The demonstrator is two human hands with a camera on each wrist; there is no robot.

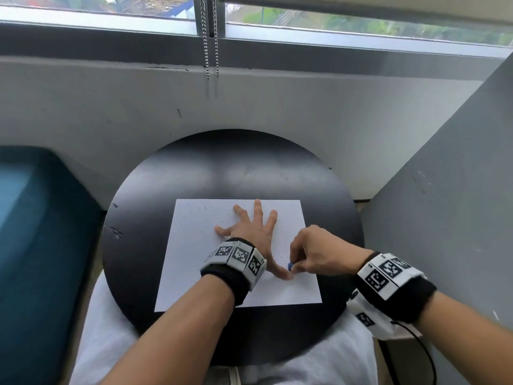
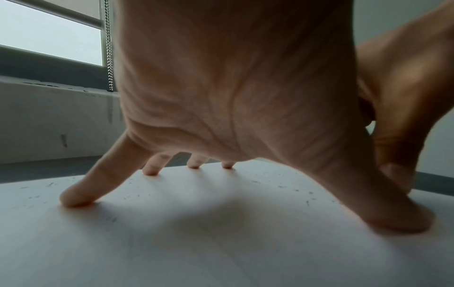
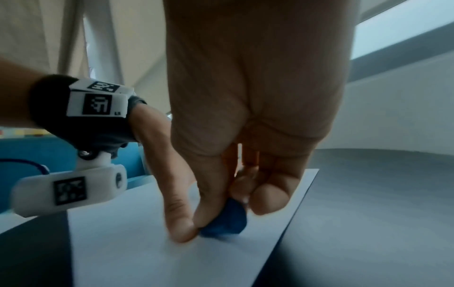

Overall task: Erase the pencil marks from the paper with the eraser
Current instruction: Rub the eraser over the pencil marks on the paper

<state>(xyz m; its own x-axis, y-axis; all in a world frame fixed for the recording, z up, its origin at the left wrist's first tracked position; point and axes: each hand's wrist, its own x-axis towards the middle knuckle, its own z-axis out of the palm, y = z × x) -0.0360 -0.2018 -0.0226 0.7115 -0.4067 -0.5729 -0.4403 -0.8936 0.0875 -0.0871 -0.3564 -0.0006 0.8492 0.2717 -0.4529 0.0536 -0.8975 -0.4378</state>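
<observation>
left hand point(image 1: 251, 227) splayed flat on the paper point(image 1: 194, 270), pinning it to the round black surface point(image 1: 133, 218). right hand point(image 1: 316, 252) pinching the blue eraser point(image 1: 290, 266) against the paper beside the left thumb. teal seat point(image 1: 33, 245) alongside; scattered crumbs point(image 1: 200, 218).

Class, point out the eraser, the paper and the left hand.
eraser point(image 3: 227, 221): right wrist view, its blue side.
paper point(image 1: 194, 273): head view, bare left part.
left hand point(image 1: 251, 227): head view, its back.
</observation>
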